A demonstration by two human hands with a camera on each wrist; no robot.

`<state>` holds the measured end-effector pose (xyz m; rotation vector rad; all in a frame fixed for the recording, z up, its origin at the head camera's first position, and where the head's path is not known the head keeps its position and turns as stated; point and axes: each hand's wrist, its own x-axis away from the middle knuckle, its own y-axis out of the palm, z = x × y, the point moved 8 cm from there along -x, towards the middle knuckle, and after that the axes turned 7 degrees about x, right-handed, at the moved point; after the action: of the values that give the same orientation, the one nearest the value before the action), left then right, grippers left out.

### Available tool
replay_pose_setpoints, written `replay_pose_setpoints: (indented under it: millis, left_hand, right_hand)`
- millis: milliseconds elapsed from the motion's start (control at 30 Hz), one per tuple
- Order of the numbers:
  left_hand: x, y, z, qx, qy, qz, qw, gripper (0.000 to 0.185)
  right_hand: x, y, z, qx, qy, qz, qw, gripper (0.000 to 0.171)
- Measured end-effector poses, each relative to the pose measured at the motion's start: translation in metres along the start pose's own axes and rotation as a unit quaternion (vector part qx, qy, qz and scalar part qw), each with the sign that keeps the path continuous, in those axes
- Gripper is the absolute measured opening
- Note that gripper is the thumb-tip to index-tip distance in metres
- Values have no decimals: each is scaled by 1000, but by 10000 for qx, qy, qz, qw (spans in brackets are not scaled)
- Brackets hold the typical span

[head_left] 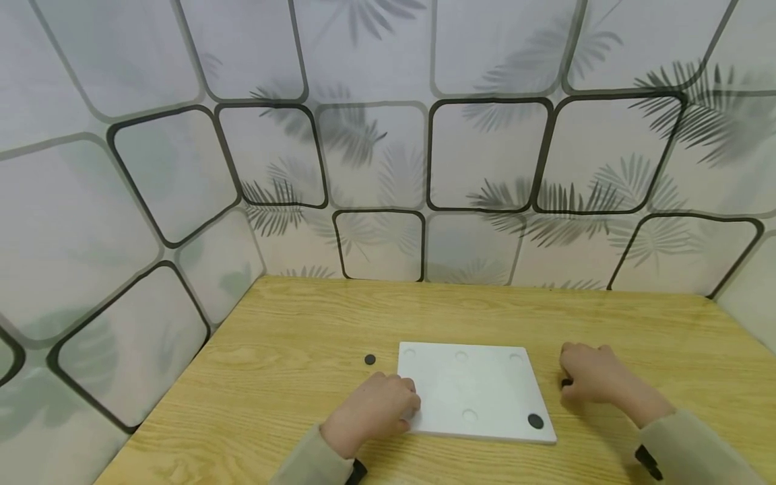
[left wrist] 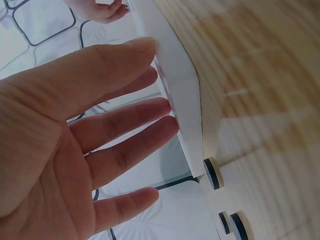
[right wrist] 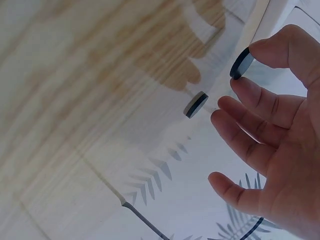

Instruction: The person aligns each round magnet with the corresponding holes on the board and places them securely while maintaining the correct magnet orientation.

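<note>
A white board (head_left: 473, 391) with shallow round dimples lies flat on the wooden table (head_left: 291, 323). One black disc (head_left: 535, 421) sits on its near right corner. My left hand (head_left: 405, 404) rests at the board's left edge, and in the left wrist view its straight fingers (left wrist: 150, 107) touch the board's side (left wrist: 182, 90). My right hand (head_left: 570, 378) is just right of the board. It pinches a black disc (right wrist: 242, 63) between thumb and forefinger, close to the board's edge (right wrist: 272, 20).
A loose black disc (head_left: 370, 360) lies on the table by the board's far left corner. Another disc (right wrist: 195, 104) lies near my right hand. Two more discs (left wrist: 230, 224) show in the left wrist view. Leaf-patterned wall panels (head_left: 376, 155) close off the back and sides.
</note>
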<state>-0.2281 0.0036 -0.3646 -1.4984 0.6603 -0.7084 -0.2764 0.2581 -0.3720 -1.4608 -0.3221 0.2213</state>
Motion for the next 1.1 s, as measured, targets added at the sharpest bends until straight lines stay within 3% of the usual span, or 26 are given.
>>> replay_pose_setpoints:
  millis: [367,1100]
  left_hand:
    - [-1,1,0,53,12,-26,10000,11]
    - [-1,0,-1,-15,-28,-12,10000,15]
  right_hand:
    - [-3,-7,0,161,-104,272,9994,26]
    - [-14,-9,-8,109,-163,225,9996,23]
